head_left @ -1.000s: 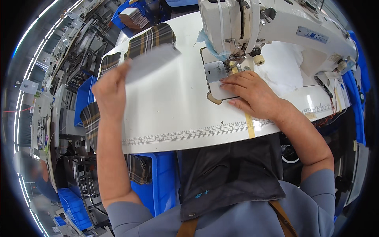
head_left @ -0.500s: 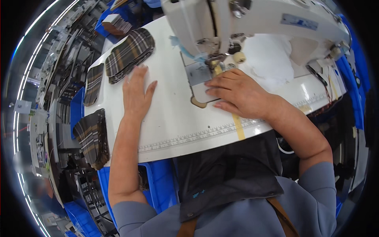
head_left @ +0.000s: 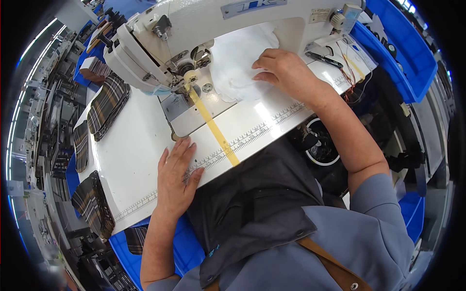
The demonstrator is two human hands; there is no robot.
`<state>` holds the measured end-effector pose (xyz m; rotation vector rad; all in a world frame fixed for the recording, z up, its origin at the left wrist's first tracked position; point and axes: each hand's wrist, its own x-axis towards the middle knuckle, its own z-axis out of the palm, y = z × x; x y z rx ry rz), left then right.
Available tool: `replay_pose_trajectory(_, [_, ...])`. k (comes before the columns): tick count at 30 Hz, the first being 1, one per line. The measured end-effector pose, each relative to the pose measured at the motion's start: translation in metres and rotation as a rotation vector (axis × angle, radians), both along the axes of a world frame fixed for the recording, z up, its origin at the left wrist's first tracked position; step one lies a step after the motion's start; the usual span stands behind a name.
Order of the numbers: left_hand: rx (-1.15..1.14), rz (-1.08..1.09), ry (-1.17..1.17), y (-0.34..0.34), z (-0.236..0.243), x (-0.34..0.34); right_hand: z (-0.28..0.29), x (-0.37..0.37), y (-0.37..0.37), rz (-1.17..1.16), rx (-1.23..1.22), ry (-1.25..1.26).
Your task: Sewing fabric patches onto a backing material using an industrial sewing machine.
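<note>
My right hand (head_left: 291, 75) reaches over a pile of white fabric pieces (head_left: 236, 60) under the arm of the sewing machine (head_left: 150, 41). Its thumb and forefinger are apart at the pile, and nothing shows between them. My left hand (head_left: 177, 179) rests with fingers spread on the white table (head_left: 128, 160), beside the printed ruler strip. Between my hands, a yellow tape (head_left: 213, 126) runs from the presser foot to the table's front edge. The metal needle plate (head_left: 177, 106) holds no fabric that I can see.
Stacks of plaid fabric pieces (head_left: 108, 106) lie along the table's left side, with another stack (head_left: 93, 203) at the left corner. A blue bin (head_left: 187, 242) below holds a plaid piece (head_left: 136, 240). Thread snips (head_left: 324, 59) lie right, near another blue bin (head_left: 403, 53).
My right hand has gone from the needle area to the white pile. My left hand has left the plaid stack for the front of the table. The view has swung right.
</note>
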<state>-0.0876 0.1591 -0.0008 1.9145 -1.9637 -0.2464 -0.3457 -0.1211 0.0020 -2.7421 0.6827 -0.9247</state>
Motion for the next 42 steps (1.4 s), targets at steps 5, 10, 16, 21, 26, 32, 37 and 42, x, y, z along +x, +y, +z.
replay_pose_trajectory(5, [-0.074,-0.088,0.042,-0.029,0.001,-0.027,0.003,0.012,0.014,0.069,-0.155,0.14])
replay_pose_trajectory(10, [-0.103,-0.126,0.066,-0.038,0.008,-0.04,-0.003,0.007,0.007,0.057,-0.253,0.163])
replay_pose_trajectory(16, [-0.022,-0.067,0.477,-0.049,0.007,-0.045,0.002,-0.003,0.011,0.0,-0.232,-0.111])
replay_pose_trajectory(21, [0.356,-0.107,2.062,-0.084,0.005,-0.055,0.031,-0.002,0.087,0.429,-0.164,-0.093])
replay_pose_trajectory(26, [0.115,0.141,1.588,-0.097,-0.008,-0.064,0.03,-0.006,0.127,0.625,0.048,-0.017])
replay_pose_trajectory(32, [-0.162,0.209,1.234,-0.057,-0.003,-0.06,0.019,0.011,0.113,0.316,0.327,-0.324])
replay_pose_trajectory(37, [-0.209,0.194,1.043,-0.024,0.009,-0.056,0.007,0.066,0.135,0.292,0.139,-0.286])
replay_pose_trajectory(42, [-0.223,0.18,1.168,0.002,0.012,-0.042,0.005,0.1,0.141,0.293,0.426,-0.211])
